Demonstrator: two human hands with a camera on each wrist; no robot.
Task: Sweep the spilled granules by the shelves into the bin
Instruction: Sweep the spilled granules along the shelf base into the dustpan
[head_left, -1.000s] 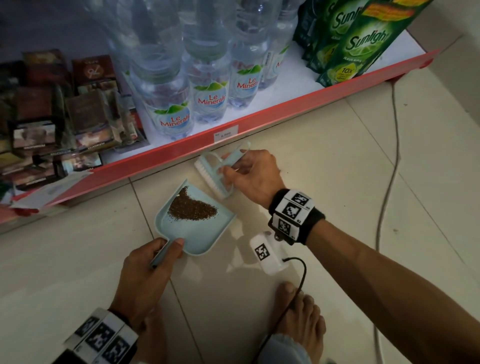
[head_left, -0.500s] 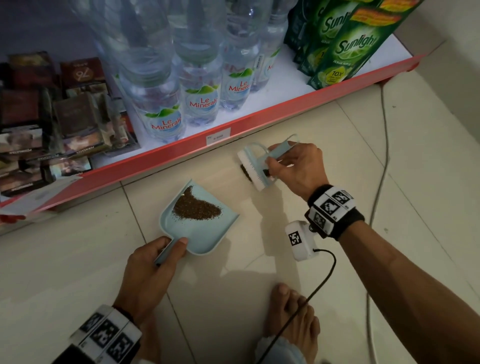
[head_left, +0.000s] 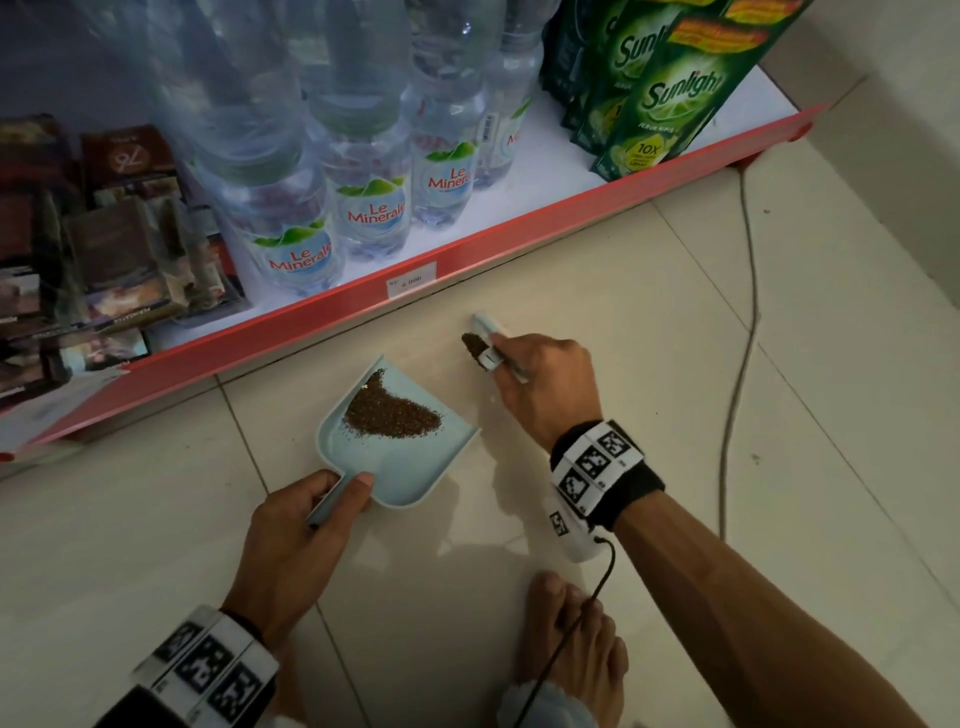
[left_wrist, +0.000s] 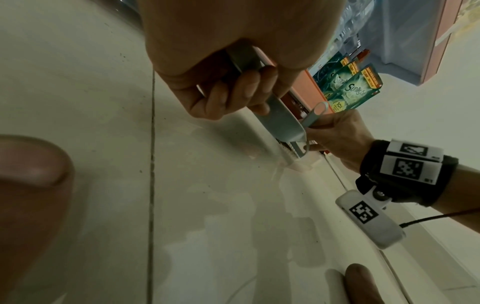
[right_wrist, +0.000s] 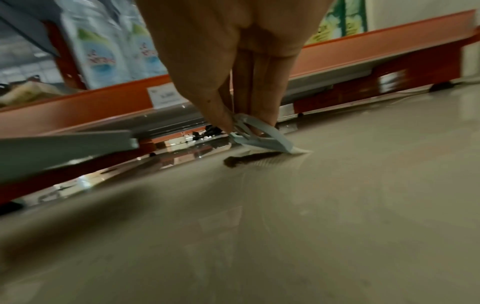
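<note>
A pale blue dustpan (head_left: 410, 467) lies on the floor tiles with a heap of brown granules (head_left: 392, 413) inside. My left hand (head_left: 301, 535) grips its handle (left_wrist: 246, 59) at the lower left. To the right, my right hand (head_left: 540, 384) holds a small pale blue brush (head_left: 488, 343), bristles down on the floor. A small dark patch of granules (head_left: 471, 344) lies just left of the bristles, between brush and pan; in the right wrist view the same granules (right_wrist: 249, 159) sit under the brush (right_wrist: 262, 138). No bin is in view.
A low red-edged shelf (head_left: 467, 254) runs across the back with water bottles (head_left: 363, 208), green detergent pouches (head_left: 670, 98) and dark packets (head_left: 104, 244). A cable (head_left: 743, 312) trails over the floor at right. My bare foot (head_left: 571, 634) is near the bottom.
My right hand carried the brush away from the pan to the right, then set it down behind a small patch of granules. The left hand and pan stayed put.
</note>
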